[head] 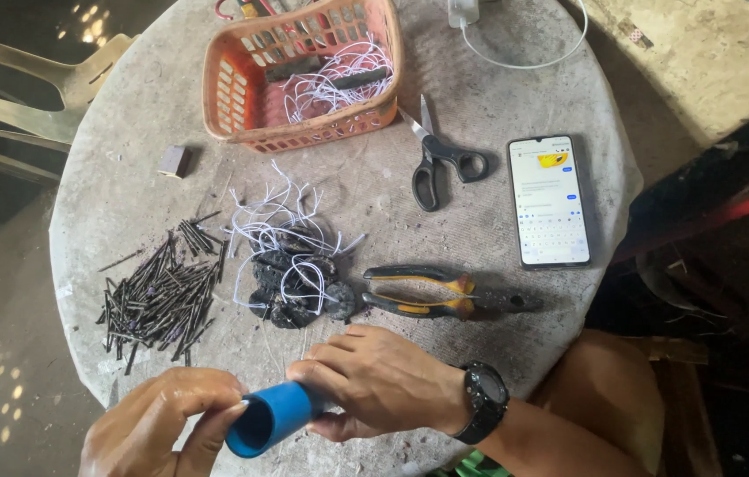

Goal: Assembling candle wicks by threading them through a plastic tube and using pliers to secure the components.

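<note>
**Blue tube held in both hands over the round table**

While you look down at the lower middle of the frame, your right hand (383, 382) is wrapped around one end of a short blue tube (272, 419), a smooth, hollow plastic cylinder whose open mouth faces the lower left. Your left hand (160, 426) closes on that open end, thumb and fingers pinching the rim. Both hands are clenched on the tube, which sits just above the near edge of the table (127, 185). A black wristwatch (484, 399) sits on your right wrist.

The table is round, grey and rough like worn concrete. At centre left lies a heap of thin dark nails (160, 296), dull and sooty. Just right of them is a cluster of black, lumpy pieces tangled with thin white strings (290, 265). Beside that cluster, right of centre, lie pliers (445, 294) with yellow and black handles. Above them rest black-handled scissors (436, 159) with bare metal blades.

At upper centre stands an orange plastic basket (224, 88) with slotted walls, holding more white strings. A small brown block (172, 161) lies at upper left. At right a smartphone (550, 200) lies flat, its lit screen showing a white page with a small yellow patch near its top. A white cable (524, 64) curves along the top edge.
</note>
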